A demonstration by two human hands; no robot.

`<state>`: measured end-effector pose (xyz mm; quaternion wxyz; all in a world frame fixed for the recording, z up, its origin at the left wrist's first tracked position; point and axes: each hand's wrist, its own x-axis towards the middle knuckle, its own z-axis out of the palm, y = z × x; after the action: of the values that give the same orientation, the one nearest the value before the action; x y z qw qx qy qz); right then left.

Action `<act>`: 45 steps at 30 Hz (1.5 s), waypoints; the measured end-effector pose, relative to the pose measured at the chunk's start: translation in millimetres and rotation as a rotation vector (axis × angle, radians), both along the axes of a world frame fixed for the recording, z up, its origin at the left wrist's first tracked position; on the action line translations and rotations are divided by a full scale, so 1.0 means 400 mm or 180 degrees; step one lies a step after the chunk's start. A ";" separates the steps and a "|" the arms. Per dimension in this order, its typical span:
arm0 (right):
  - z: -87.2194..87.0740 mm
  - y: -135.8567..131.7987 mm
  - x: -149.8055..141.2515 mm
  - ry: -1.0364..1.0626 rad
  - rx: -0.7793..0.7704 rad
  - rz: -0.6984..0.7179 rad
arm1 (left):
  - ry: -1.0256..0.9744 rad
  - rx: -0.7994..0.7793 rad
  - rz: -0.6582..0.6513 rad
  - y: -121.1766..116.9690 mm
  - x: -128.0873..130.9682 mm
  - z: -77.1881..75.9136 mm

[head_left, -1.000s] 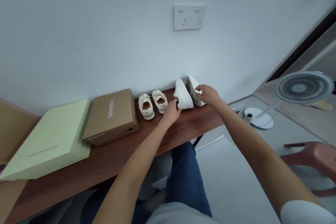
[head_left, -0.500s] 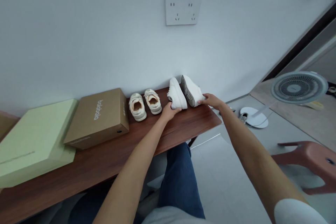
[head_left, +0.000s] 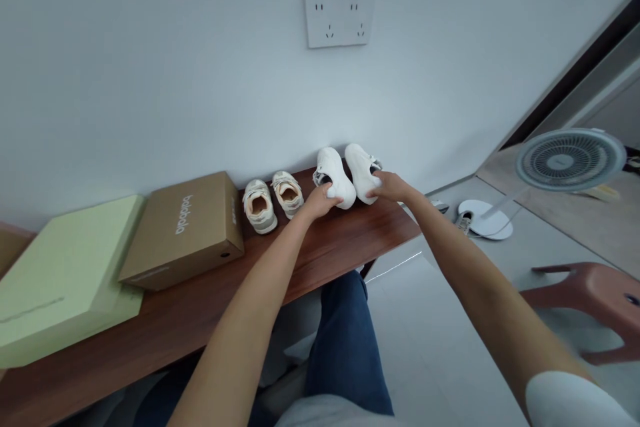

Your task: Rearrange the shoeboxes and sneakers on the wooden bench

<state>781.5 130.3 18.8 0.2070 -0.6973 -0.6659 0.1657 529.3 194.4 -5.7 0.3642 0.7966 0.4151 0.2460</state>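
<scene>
Two white shoes stand side by side by the wall, at the right end of a brown wooden bench (head_left: 345, 233). My left hand (head_left: 320, 201) is closed on the heel of the left white shoe (head_left: 339, 180), which tilts a little to one side. Around the heel of the right white shoe (head_left: 359, 167) my right hand (head_left: 390, 187) is closed, its thumb near the opening. To the left sits a pair of cream shoes, one cream shoe (head_left: 261, 219) beside the other cream shoe (head_left: 289, 195), openings facing up. The undersides of the white shoes are hidden.
A brown shoebox (head_left: 185, 227) and a pale green box (head_left: 70, 273) stand on the bench's left part. A wall socket plate (head_left: 340, 20) is above. On the floor at right are a white fan (head_left: 570, 159) and a pink stool (head_left: 595, 300).
Both white shoes have been turned in my hands: the right one's grey sole no longer faces the other shoe, and their uppers and openings now show. The cream shoes have stayed put.
</scene>
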 end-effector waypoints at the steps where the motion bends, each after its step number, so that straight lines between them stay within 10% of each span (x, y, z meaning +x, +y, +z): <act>1: 0.015 -0.003 -0.005 -0.0265 -0.0041 0.0010 | 0.0218 0.0133 -0.0046 -0.001 0.000 0.017; 10: 0.090 -0.018 -0.050 -0.1652 -0.0448 0.0178 | 0.1597 0.0730 -0.0186 -0.066 0.025 0.109; 36: 0.057 0.048 -0.110 -0.1988 -0.0978 0.0373 | 0.2164 0.0425 -0.0235 -0.060 0.075 0.102; 45: 0.121 -0.054 -0.143 -0.1516 0.0777 0.0402 | 0.0597 0.1620 0.0166 -0.170 -0.056 0.151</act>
<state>724.4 108.7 67.3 0.1164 -0.6437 -0.7530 -0.0718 506.7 126.3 54.9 0.1058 0.8709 0.3922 0.2768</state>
